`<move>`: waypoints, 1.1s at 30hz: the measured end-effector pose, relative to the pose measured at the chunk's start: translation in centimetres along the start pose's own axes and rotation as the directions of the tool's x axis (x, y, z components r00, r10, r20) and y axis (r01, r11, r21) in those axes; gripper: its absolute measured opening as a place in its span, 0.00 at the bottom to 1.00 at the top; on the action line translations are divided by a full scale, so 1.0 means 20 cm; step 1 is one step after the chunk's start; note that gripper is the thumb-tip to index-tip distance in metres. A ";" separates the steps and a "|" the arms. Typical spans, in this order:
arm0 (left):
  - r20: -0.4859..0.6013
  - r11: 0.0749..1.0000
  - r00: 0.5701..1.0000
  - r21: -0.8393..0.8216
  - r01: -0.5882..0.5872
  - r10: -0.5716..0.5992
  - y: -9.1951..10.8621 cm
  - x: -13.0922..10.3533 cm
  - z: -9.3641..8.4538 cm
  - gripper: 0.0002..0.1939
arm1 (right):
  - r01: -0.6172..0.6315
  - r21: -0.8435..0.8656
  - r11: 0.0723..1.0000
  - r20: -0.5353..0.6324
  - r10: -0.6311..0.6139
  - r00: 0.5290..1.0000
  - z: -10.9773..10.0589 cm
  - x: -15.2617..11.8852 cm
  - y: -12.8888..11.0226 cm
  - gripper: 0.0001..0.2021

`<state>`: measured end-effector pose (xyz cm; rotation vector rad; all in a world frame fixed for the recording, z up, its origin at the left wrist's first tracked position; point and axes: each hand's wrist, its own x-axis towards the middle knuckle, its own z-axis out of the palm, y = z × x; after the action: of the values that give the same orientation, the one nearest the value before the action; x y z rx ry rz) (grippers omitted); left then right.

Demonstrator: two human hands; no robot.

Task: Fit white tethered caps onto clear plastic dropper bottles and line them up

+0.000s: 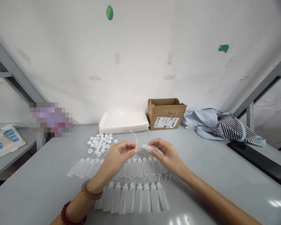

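My left hand (122,152) is closed in a pinch on a thin white strip (136,139), which curves upward from the fingertips. Opposite it, my right hand (164,153) grips a small translucent plastic bottle (153,147) lying sideways, its neck toward the left hand. A narrow gap separates the two. Beneath the hands lies a row of similar bottles (140,167), partly hidden by the left forearm. Nearer to me is a second row of bottles (131,197) with thin white strips at their necks. Small white caps (100,143) are heaped to the left.
Against the wall stand a stack of white sheets or envelopes (124,122) and an open cardboard box (166,114). Bundled blue and striped cloth (224,126) lies at the right, behind a long black object (259,161). A white device (8,140) sits on the left-hand surface.
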<state>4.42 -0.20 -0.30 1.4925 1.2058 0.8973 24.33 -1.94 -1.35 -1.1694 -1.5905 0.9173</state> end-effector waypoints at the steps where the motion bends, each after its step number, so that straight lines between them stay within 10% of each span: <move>1: 0.015 1.000 1.000 -0.005 -0.010 0.010 0.00 -0.01 0.01 0.15 | 0.015 0.003 1.000 0.011 -0.015 1.000 0.01 -0.02 0.00 0.11; 21: 0.102 0.998 0.992 -0.009 -0.067 0.067 0.02 -0.05 0.04 0.12 | 0.119 -0.041 0.992 0.061 -0.116 0.991 0.01 -0.12 -0.03 0.06; 33: 0.120 0.990 0.985 0.054 -0.132 0.125 0.03 -0.06 0.01 0.09 | 0.438 -0.217 0.872 0.006 -0.448 0.894 0.05 -0.16 -0.02 0.11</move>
<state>4.52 -1.46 0.19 1.6644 1.0707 0.8522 23.74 -5.15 -2.10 -0.8953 -1.8510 0.4243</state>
